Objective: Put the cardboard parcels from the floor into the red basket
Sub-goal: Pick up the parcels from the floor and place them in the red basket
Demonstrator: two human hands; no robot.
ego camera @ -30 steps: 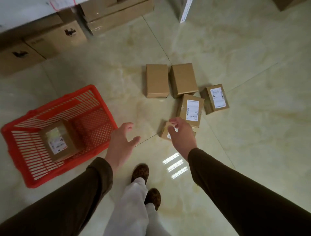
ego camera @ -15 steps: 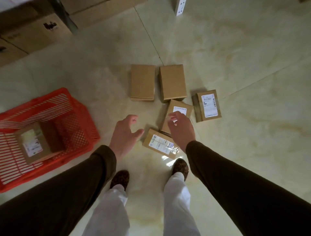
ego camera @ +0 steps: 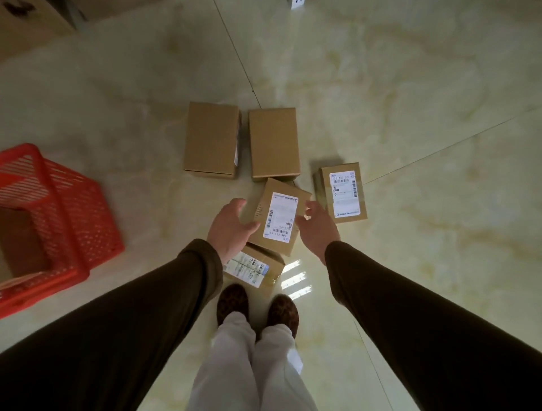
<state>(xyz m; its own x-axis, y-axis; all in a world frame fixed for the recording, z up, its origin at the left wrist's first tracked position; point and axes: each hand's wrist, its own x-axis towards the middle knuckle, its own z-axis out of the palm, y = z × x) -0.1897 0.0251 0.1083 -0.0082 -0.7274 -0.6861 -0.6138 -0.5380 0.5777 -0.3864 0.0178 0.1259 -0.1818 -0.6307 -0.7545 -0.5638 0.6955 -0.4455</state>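
Observation:
A cardboard parcel with a white label [ego camera: 275, 217] is tilted above the floor between my hands. My left hand [ego camera: 228, 228] grips its left edge, thumb on its face, while my right hand [ego camera: 316, 231] presses its right edge. Partly under it, by my feet, lies another labelled parcel [ego camera: 255, 267]. A third labelled parcel [ego camera: 343, 192] rests on the floor to the right. Two plain parcels [ego camera: 211, 139] [ego camera: 274, 142] lie side by side further away. The red basket [ego camera: 73, 223] stands at the left edge with a brown parcel [ego camera: 20, 240] inside.
Large cartons [ego camera: 29, 20] are stacked at the top left. A small white object [ego camera: 297, 3] sits at the top edge. My shoes [ego camera: 233, 302] stand just behind the nearest parcel. The floor is glossy pale tile with bright reflections near my right foot.
My left hand moved right onto the labelled parcel and my right hand shifted to its right edge. The parcel now sits between both hands. The basket slid further left in view.

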